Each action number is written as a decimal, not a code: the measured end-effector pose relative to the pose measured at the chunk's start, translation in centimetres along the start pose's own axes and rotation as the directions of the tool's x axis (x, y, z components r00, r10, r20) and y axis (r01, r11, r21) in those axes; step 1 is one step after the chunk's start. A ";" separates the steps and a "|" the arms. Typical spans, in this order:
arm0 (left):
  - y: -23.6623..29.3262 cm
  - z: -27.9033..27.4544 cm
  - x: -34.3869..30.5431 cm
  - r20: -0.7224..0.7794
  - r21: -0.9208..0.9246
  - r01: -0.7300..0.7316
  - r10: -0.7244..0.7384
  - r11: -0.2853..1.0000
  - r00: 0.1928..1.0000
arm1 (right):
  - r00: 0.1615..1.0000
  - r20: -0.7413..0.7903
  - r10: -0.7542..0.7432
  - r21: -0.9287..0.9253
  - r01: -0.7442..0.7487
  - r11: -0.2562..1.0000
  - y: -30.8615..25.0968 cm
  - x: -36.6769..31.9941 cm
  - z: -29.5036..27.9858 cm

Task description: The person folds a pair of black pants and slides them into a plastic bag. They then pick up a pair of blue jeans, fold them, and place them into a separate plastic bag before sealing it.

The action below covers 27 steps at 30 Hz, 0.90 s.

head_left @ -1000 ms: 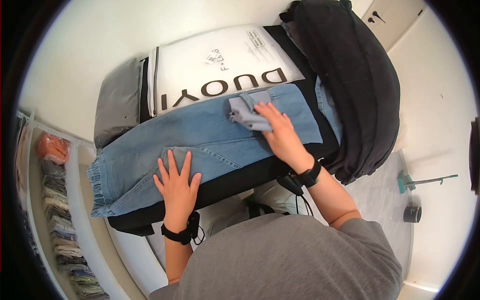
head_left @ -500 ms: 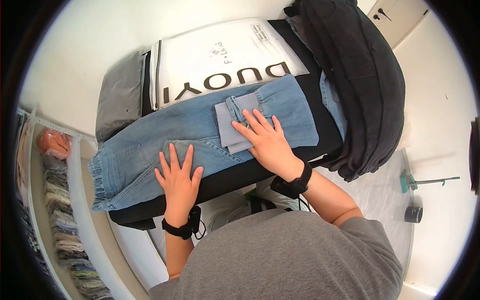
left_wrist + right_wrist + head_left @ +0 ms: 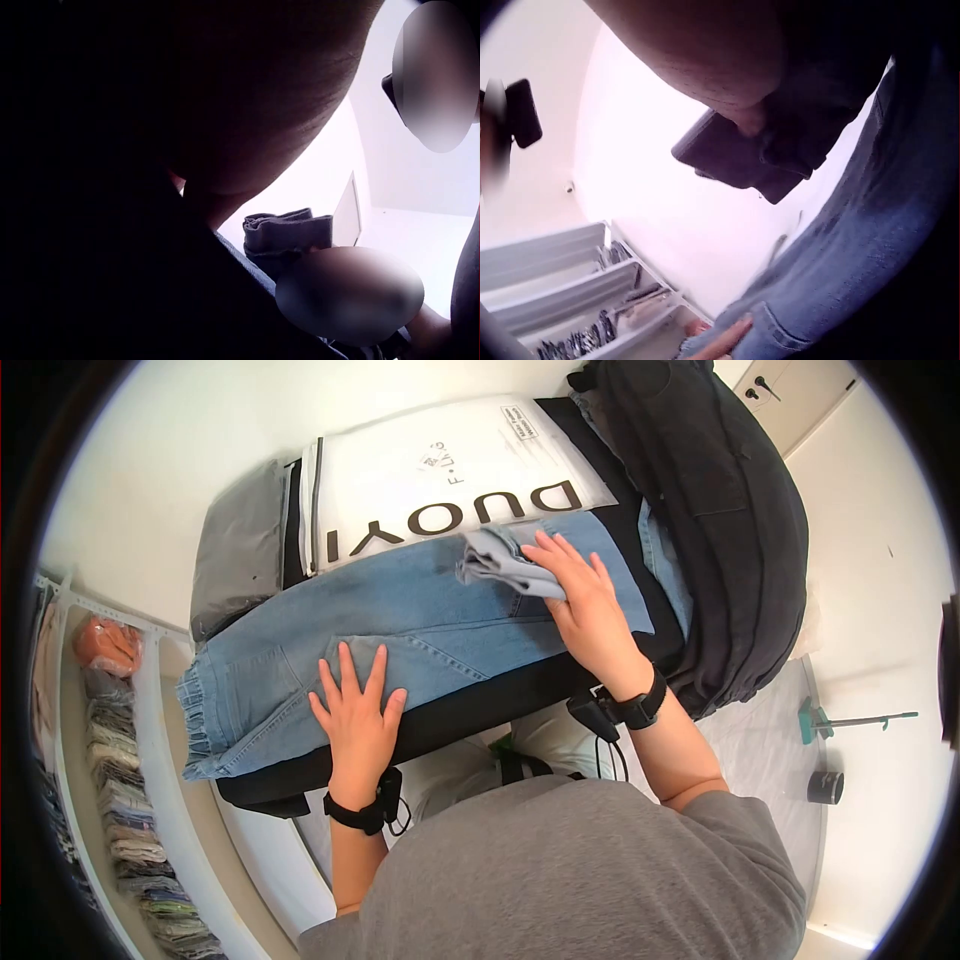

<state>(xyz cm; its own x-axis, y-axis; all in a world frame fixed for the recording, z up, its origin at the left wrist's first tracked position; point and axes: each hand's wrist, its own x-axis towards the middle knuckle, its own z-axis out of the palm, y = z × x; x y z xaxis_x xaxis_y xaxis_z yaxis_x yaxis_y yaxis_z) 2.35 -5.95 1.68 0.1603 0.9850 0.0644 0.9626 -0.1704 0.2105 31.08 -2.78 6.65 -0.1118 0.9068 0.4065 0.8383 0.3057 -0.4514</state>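
Note:
Light blue jeans [image 3: 420, 610] lie flat across a black table [image 3: 480, 710]. My left hand [image 3: 355, 710] rests flat on them near the waist, fingers spread and straight. At the far leg end, my right hand [image 3: 575, 585] holds a bunched grey cloth [image 3: 490, 560], fingers over its top and thumb hidden. In the left wrist view the grey cloth [image 3: 289, 236] shows as thick folds just above the denim. The right wrist view shows the jeans [image 3: 870, 247] and the dark folded cloth [image 3: 742, 161] under the palm.
A white zip bag [image 3: 440, 480] printed DUOYI lies behind the jeans, with a grey packet [image 3: 235, 550] to its left. A heap of dark garments [image 3: 710, 510] hangs over the table's right end. Shelves of folded clothes [image 3: 120, 780] stand on the left.
The right hand went from lying flat on the spread cloth mid-leg to holding it bunched farther up and to the right. The left hand stayed put.

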 end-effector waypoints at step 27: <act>0.1 0.1 0.2 -0.007 0.035 -0.002 0.002 0.999 1.000 | 0.843 -0.147 0.518 0.250 -0.475 0.844 8.1 -6.2 -0.9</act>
<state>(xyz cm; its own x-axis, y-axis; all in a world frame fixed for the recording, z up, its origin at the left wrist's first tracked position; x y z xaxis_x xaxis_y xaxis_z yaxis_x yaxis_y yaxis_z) 2.46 -5.77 1.57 0.1612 0.9843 0.0715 0.9693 -0.1715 0.1764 39.05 -6.23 1.23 0.4184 0.8799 0.2254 0.6270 -0.1003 -0.7726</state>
